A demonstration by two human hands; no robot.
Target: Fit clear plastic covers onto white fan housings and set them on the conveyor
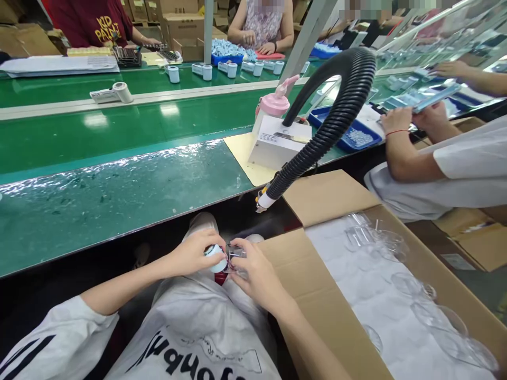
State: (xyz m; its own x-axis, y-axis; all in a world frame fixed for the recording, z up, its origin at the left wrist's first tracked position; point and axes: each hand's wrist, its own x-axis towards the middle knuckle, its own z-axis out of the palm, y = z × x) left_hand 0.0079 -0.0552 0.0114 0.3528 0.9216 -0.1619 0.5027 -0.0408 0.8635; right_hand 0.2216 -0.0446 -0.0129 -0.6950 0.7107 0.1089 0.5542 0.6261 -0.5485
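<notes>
Over my lap, my left hand [205,254] is closed around a light-blue round plastic part [216,257]. Facing it, my right hand [253,264] grips a clear plastic cup [236,255], its fingers wrapped round the sides. The two pieces meet end to end or nearly so; I cannot tell whether they are joined. A black corrugated hose [336,100] arches down from a white box, and its white nozzle [264,199] hangs just above and right of my hands.
An open carton [336,295] of clear plastic cups [407,285] stands at my right. Ahead runs a green conveyor [178,116] carrying white-and-blue parts [123,92]. A pink-lidded bottle [275,103] stands by the white box [277,142]. Co-workers sit opposite and at right, near a blue tray [358,138].
</notes>
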